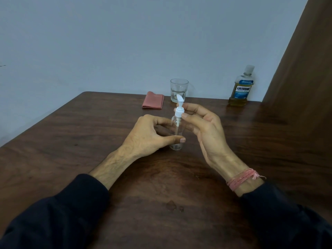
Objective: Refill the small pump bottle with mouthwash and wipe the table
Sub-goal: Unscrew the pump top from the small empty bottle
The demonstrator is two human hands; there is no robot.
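Dark wood grain runs across the worktop (71,141), which meets a plain pale blue-grey wall (125,42) at the back; a brown panel (305,69), either a curtain or a door, I cannot tell which, rises at the right. Along the far edge lie a folded pink cloth (153,102), a clear drinking glass (179,90) and, well apart to the right, a mouthwash bottle (242,86) with a blue label. Two small wet spots (173,206) mark the near surface. Mid-worktop stands the small pump bottle (177,133), clear and upright. The left hand (152,135) has its grip pinched round the bottle's lower body, and the right hand (203,126) pinches the white pump collar (179,112) between thumb and fingertips. Pink thread (240,178) circles the right wrist above dark sleeves.
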